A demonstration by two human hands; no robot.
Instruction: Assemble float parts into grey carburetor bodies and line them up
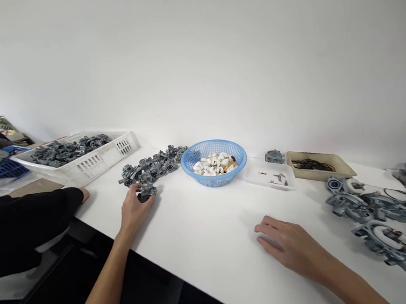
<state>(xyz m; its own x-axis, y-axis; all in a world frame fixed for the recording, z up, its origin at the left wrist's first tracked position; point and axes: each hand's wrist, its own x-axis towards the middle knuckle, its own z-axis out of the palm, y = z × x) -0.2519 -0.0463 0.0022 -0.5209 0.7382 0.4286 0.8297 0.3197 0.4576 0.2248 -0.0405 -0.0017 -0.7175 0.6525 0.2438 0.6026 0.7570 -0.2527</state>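
Observation:
My left hand (134, 209) is closed around a grey metal carburetor body (146, 192), thumb on the near side and fingers at its left. Just behind it, a heap of similar carburetor bodies (156, 165) lies on the white table (195, 237). My right hand (287, 243) is over the table to the right, fingers loosely bent and apart, with nothing in it. Beyond both hands stands a blue round basket (215, 181) of white plastic floats (213, 164). Carburetors with white floats fitted (389, 242) lie to the right of my right hand.
A white crate (101, 160) of carburetor bodies stands at the back left. A clear tray (261, 178) with small metal parts and a beige tray (317, 173) with black rings sit right of the basket. Another person's black sleeve (32, 221) reaches in at the left edge.

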